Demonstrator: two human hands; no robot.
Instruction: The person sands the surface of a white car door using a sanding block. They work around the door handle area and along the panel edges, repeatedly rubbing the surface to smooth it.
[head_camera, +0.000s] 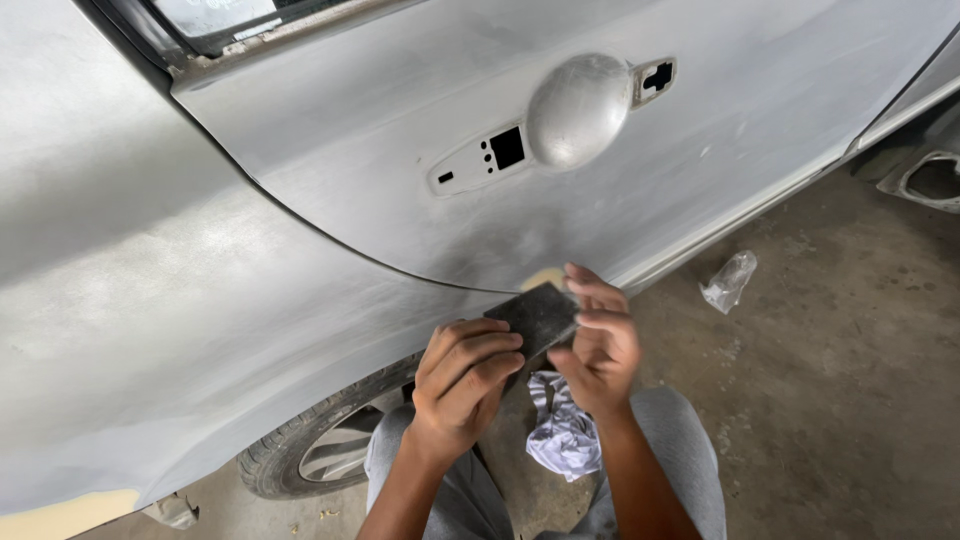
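Both my hands hold a dark grey sanding pad (538, 314) close to the lower edge of a sanded silver car door (400, 130). My left hand (465, 380) grips the pad's near left end with curled fingers. My right hand (598, 345) pinches its right end. The pad sits just below a small yellowish patch of filler (545, 277) on the door. The door's handle recess (578, 108) is bare, with open cut-outs beside it.
The rear quarter panel (130, 300) fills the left, with a tyre and wheel (320, 450) under it. A crumpled white cloth (565, 435) lies between my knees. A clear plastic wrapper (728, 282) lies on the concrete floor (850, 380).
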